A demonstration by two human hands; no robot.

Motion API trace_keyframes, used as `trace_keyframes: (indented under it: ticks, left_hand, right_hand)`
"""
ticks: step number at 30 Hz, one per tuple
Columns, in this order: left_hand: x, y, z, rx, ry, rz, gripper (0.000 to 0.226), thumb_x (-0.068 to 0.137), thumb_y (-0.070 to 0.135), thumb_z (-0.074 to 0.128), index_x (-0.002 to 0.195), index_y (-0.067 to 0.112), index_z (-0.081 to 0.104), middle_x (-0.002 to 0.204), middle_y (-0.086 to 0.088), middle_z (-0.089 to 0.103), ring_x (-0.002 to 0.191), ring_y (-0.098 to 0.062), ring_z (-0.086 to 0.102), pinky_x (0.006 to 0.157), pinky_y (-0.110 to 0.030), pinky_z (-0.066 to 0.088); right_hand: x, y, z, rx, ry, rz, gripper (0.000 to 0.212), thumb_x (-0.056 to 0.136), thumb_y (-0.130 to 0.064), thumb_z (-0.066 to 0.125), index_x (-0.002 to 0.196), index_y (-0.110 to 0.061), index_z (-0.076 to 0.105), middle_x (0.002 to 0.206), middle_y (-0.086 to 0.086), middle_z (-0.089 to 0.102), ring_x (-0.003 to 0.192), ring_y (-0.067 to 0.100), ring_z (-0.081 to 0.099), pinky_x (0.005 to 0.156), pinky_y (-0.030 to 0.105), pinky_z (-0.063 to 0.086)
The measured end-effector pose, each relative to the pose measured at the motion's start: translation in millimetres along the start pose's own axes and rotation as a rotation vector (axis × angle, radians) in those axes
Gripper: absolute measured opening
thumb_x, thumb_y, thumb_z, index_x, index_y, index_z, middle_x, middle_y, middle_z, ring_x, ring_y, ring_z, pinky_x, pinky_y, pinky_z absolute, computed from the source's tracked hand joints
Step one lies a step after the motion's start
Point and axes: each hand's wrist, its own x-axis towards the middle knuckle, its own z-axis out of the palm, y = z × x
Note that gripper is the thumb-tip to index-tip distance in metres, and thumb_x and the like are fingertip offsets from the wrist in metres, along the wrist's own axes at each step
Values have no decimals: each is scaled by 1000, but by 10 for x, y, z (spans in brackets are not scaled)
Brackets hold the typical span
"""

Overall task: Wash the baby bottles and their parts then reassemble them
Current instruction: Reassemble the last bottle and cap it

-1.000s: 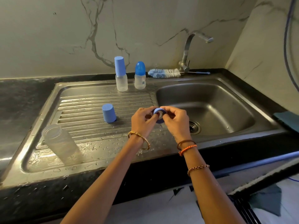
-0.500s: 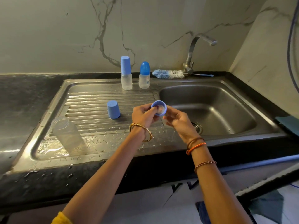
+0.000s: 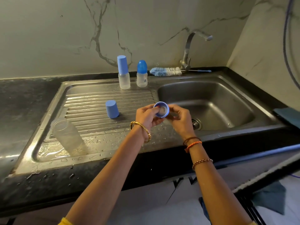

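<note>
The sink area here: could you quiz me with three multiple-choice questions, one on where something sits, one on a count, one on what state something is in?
1. Where does the bottle brush lie?
A. in the basin
B. on the ledge behind the sink, by the tap
C. on the drainboard ribs

2. How many capped bottles stand at the back of the drainboard?
A. one
B. two
C. four

3. What is the state of the blue collar ring?
A. lying in the basin
B. screwed onto a bottle
C. held by the left hand, with the right hand against it

Answers: 1 B, the brush rests beside the tap base. 2 B, a tall-capped bottle and a dome-capped bottle stand side by side. 3 C, fingers of both hands meet at the ring above the sink edge.
</note>
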Motion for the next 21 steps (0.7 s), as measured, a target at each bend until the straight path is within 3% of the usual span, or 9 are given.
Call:
trace_keyframes:
  ticks: [3, 5, 7, 9, 14, 18, 21]
  left_hand:
    - [43, -14, 17, 47, 104, 64, 9, 86, 1, 59, 83, 8, 64, 75, -6, 62, 66, -16, 62, 60, -22, 55]
    - [80, -38, 24, 78, 144, 108, 9, 86, 0, 58, 89, 4, 66, 76, -5, 63, 67, -15, 63, 59, -21, 56]
    - [86, -75, 54, 151, 158, 151, 15, 86, -1, 58, 97, 1, 67, 78, -5, 65, 66, -11, 64, 59, -20, 57]
    - [76, -116, 98, 189, 171, 197, 15, 85, -2, 59, 96, 1, 69, 75, -5, 65, 58, -7, 64, 56, -18, 56]
    - [109, -137, 164, 260, 169, 276, 11, 84, 1, 62, 92, 3, 70, 70, -1, 64, 48, 0, 63, 51, -14, 53]
    - [180, -188, 97, 430, 141, 389, 14, 83, 8, 64, 95, 10, 72, 84, -7, 68, 69, -13, 69, 67, -31, 59]
    - [213, -221, 55, 564, 101, 454, 19, 81, 12, 65, 97, 19, 73, 90, -4, 62, 87, -26, 64, 77, -44, 56]
  right_hand:
    - [-22, -50, -30, 39, 37, 137, 28, 84, -2, 57, 99, -23, 68, 108, 4, 64, 94, 15, 60, 77, 25, 50]
    - [-45, -136, -31, 96, 3, 214, 20, 91, -16, 53, 102, -23, 68, 99, -1, 66, 89, 10, 60, 77, 23, 48]
    - [-45, -185, -15, 11, -13, 184, 23, 90, -23, 56, 110, -18, 66, 89, -8, 65, 87, 8, 61, 80, 25, 51]
    - [-28, -201, 24, -108, 52, 115, 23, 89, -18, 58, 110, -12, 66, 80, -11, 63, 81, 7, 61, 80, 26, 53]
    - [11, -201, 75, -275, 261, -3, 14, 85, -10, 62, 93, -5, 73, 68, -7, 63, 57, 1, 56, 58, 10, 48]
    - [43, -168, 58, -163, 272, 138, 11, 83, -9, 65, 78, -5, 73, 58, -1, 63, 61, 19, 65, 63, 31, 56]
    - [84, -165, 12, -113, 189, 192, 12, 86, -12, 63, 91, -7, 73, 72, 3, 68, 76, 22, 69, 72, 34, 57]
